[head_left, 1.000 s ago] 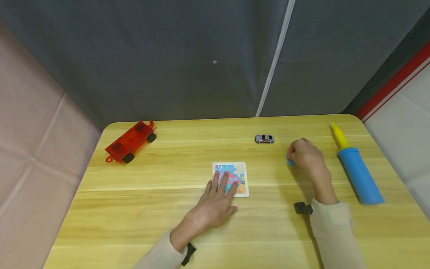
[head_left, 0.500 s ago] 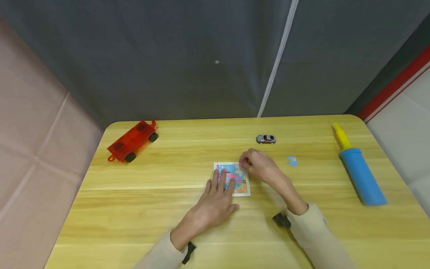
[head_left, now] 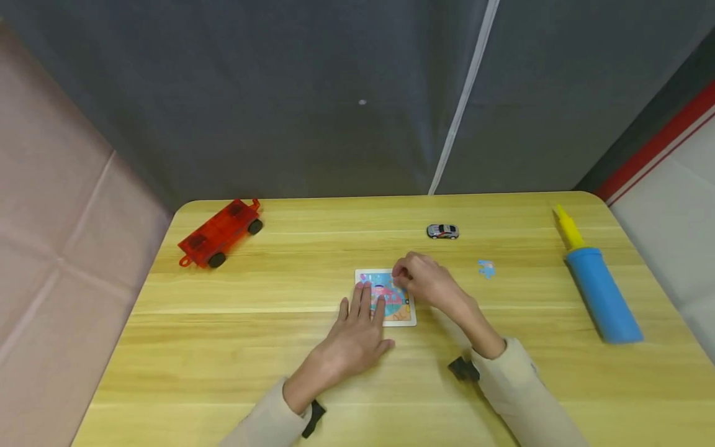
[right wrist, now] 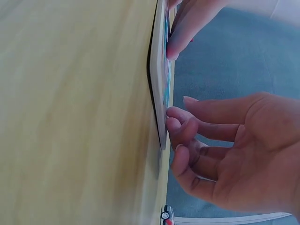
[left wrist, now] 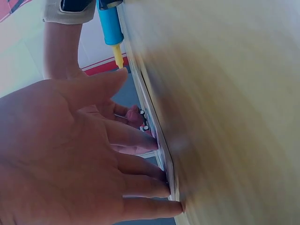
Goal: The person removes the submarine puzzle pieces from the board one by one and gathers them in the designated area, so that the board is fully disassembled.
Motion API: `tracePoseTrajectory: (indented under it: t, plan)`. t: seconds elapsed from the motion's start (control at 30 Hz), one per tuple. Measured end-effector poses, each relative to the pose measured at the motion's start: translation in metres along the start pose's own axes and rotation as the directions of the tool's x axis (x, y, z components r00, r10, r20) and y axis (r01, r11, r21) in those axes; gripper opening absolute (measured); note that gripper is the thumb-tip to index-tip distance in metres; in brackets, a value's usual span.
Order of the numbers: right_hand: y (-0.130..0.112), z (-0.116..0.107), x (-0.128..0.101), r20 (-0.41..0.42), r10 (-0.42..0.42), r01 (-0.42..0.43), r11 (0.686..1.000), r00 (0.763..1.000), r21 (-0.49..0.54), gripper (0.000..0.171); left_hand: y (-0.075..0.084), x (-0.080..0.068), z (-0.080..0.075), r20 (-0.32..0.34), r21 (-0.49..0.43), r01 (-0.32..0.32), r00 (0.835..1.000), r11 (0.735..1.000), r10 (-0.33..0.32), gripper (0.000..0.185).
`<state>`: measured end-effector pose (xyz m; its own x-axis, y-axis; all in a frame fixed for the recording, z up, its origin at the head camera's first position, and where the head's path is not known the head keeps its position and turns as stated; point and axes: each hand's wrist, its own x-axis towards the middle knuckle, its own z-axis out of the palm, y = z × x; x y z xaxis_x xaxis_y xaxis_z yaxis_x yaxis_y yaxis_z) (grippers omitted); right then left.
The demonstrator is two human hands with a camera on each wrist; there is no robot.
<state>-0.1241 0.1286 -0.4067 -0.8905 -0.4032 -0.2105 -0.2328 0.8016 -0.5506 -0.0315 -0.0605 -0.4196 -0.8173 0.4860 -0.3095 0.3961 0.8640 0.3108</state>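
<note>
A small square jigsaw puzzle (head_left: 393, 315) in a white frame lies on the table, with a pink and blue picture. My left hand (head_left: 355, 340) rests flat, fingers straight, with fingertips on the puzzle's lower left part. At its upper right corner my right hand (head_left: 427, 280) bends over the board with curled fingers, working on a puzzle piece that the fingertips mostly hide. The right wrist view shows these fingertips (right wrist: 174, 125) right at the puzzle's surface. One loose blue puzzle piece (head_left: 486, 269) lies on the table to the right.
Behind the puzzle stands a silver toy car (head_left: 442, 231). A red toy wagon (head_left: 220, 234) sits at the back left. Along the right side lies a blue hand pump (head_left: 604, 295) with a yellow nozzle. A dark curtain (head_left: 279, 105) hangs behind the wooden table (head_left: 223, 347).
My right hand has moved left from the loose pieces to the puzzle's upper right corner, taking one piece along and leaving one behind. My left hand has stayed on the puzzle.
</note>
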Motion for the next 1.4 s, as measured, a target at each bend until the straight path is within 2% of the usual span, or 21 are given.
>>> tracePoseTrajectory:
  t: [0.1, 0.2, 0.63, 1.03, 1.17, 1.27, 1.4]
  plan:
    - [-0.001, 0.001, 0.0, 0.002, 0.0, 0.0, 1.0, 1.0, 0.007, 0.011, 0.01, -0.007, -0.016, 0.026, 0.045, 0.016, 1.0, 0.999, -0.017, 0.079]
    - [-0.002, 0.002, 0.0, 0.001, 0.003, -0.003, 1.0, 1.0, 0.01, 0.01, 0.013, -0.009, -0.02, 0.041, 0.044, 0.026, 0.999, 0.999, -0.028, 0.079]
    - [-0.005, 0.007, -0.002, -0.015, 0.01, -0.01, 1.0, 1.0, 0.002, 0.005, 0.013, -0.009, -0.019, 0.055, 0.037, 0.029, 0.998, 0.999, -0.031, 0.078]
    - [-0.003, 0.007, -0.002, -0.047, -0.009, 0.014, 0.995, 0.999, 0.098, 0.008, 0.013, -0.008, -0.02, 0.063, 0.052, 0.035, 0.997, 0.998, -0.038, 0.08]
    - [-0.003, 0.008, -0.001, -0.066, -0.021, 0.029, 0.993, 0.998, 0.115, 0.011, 0.008, -0.004, -0.012, 0.057, 0.057, 0.032, 0.998, 0.998, -0.035, 0.081]
    - [-0.003, 0.008, -0.001, -0.081, -0.028, 0.038, 0.992, 0.996, 0.122, 0.012, -0.002, 0.004, 0.007, 0.04, 0.016, 0.02, 0.999, 1.0, -0.02, 0.082]
    - [-0.003, 0.009, -0.001, -0.094, -0.038, 0.05, 0.991, 0.995, 0.124, 0.01, -0.014, 0.013, 0.028, 0.022, 0.007, 0.005, 1.0, 1.0, -0.005, 0.085]
